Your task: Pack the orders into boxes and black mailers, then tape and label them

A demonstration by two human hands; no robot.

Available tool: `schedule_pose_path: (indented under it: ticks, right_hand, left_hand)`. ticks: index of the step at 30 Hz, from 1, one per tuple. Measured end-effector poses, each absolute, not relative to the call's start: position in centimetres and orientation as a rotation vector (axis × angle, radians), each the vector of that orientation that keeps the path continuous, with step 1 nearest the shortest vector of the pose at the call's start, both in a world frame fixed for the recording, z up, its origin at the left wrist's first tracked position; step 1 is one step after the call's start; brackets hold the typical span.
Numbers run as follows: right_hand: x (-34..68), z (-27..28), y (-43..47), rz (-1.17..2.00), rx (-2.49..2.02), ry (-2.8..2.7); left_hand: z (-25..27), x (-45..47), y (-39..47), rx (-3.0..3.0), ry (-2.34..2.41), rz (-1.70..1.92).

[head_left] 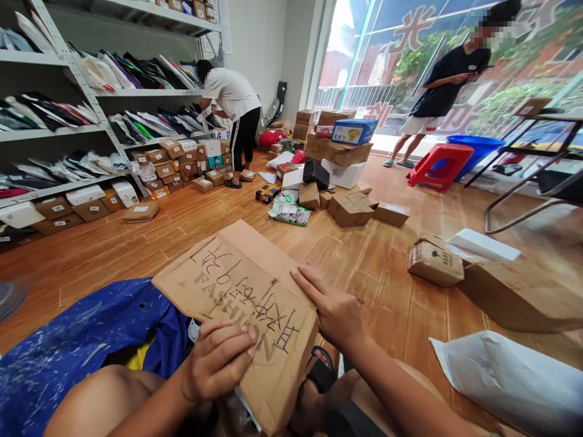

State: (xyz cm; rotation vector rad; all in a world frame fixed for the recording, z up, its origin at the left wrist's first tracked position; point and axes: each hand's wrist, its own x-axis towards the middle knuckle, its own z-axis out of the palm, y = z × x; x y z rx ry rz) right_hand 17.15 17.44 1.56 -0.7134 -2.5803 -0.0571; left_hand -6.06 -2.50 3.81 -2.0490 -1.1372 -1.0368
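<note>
A flattened-looking cardboard box point(218, 255) with handwriting and the printed word FASHION lies tilted over my lap. My left hand point(223, 355) has its fingers curled over the near left edge of the cardboard, resting on its face. On the right edge, my right hand point(334, 303) grips the cardboard, with two fingers stretched along its face and the thumb hidden behind. Under the box's left side is a blue sack point(91, 340) with white specks. Part of a sandal point(322, 367) shows beside the box's right edge.
Parcels and boxes point(350, 206) pile up ahead on the wooden floor. A small carton point(436, 261) and a white bag point(510, 376) lie to my right. Shelves point(82, 91) of parcels line the left. One person point(234, 97) bends there; another point(449, 79) stands near a red stool point(439, 167).
</note>
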Motion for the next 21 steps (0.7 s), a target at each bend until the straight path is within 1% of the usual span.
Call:
schedule_pose_path:
  ticks: [8, 11, 13, 16, 18, 21]
  right_hand:
    - [15.8, 1.1, 18.0, -0.046, -0.765, -2.679]
    - [15.5, 1.1, 18.0, -0.023, -0.771, -2.704]
    - [15.4, 1.2, 18.3, 0.001, -0.829, -2.724]
    - [15.7, 1.5, 18.9, 0.055, -0.949, -2.803]
    - [15.8, 1.7, 19.2, 0.087, -0.965, -2.852]
    - [15.7, 2.0, 19.3, 0.146, -0.972, -2.851]
  left_hand:
    - [1.5, -7.4, -1.1, -2.008, -1.341, -1.378]
    - [1.6, -7.8, -0.9, -2.028, -1.419, -1.461]
    - [2.2, -8.2, -0.9, -1.977, -1.536, -1.588]
    - [3.5, -9.6, -1.3, -1.725, -1.816, -1.758]
    - [4.1, -10.9, -1.6, -1.473, -2.079, -1.762]
    - [3.4, -12.1, -1.3, -1.208, -2.338, -1.857]
